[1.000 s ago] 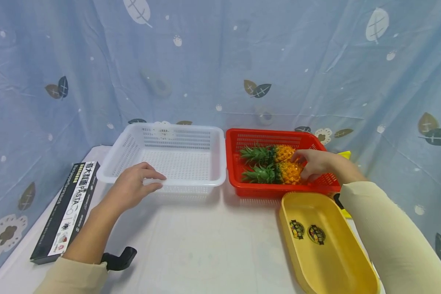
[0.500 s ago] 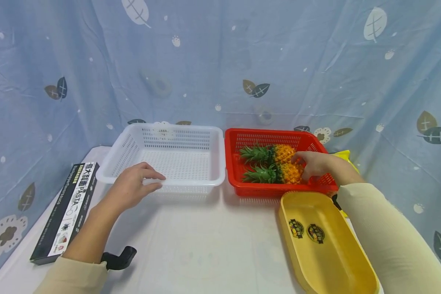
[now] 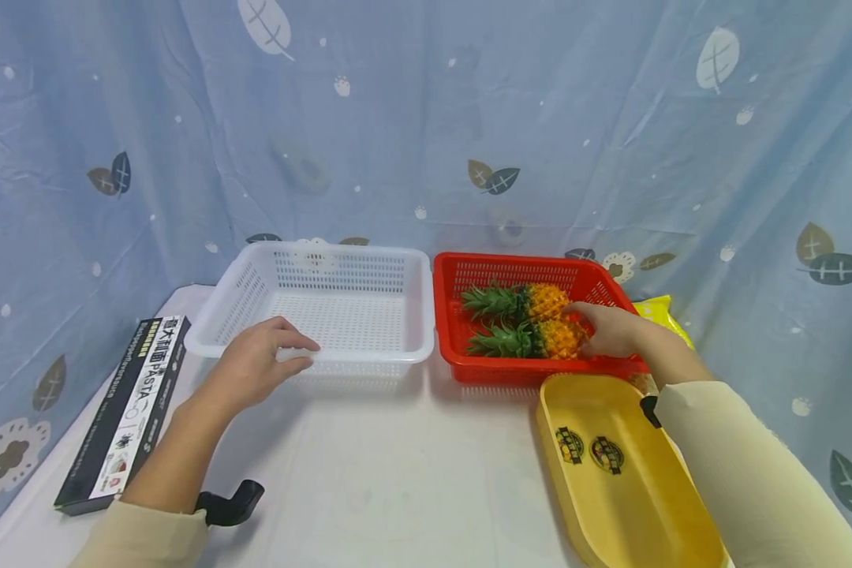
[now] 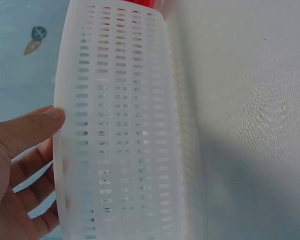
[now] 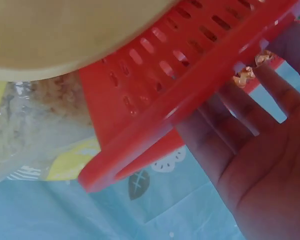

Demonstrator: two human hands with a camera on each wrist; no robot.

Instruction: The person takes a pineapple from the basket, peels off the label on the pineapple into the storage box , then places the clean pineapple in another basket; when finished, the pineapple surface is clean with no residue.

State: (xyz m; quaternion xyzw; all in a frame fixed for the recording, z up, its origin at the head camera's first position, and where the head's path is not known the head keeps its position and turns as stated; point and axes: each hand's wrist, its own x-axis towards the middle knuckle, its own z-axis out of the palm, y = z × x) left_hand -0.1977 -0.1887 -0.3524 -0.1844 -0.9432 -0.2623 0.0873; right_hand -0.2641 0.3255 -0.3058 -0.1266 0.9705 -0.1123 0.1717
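Note:
A white plastic basket (image 3: 341, 319) stands at the back left. My left hand (image 3: 259, 359) holds its near rim, thumb on the outside and fingers behind the edge in the left wrist view. Two pineapples with green crowns, a far pineapple (image 3: 545, 301) and a near pineapple (image 3: 559, 339), lie side by side in the red basket (image 3: 497, 368). My right hand (image 3: 610, 330) reaches into this basket at its right end, its fingers at the orange bodies. In the right wrist view the fingers look spread and nearly straight, their tips hidden behind the red rim.
A yellow tray (image 3: 628, 505) with two round stickers stands in front of the red basket, below my right forearm. Behind that arm lies a yellow, partly clear packet (image 5: 50, 120). At left is a black pasta box (image 3: 124, 414). A blue curtain (image 3: 397, 118) closes off the back.
Both hands stay at their places. My right hand and forearm have shifted slightly, and more of the yellow packet shows. The pineapples lie as before.

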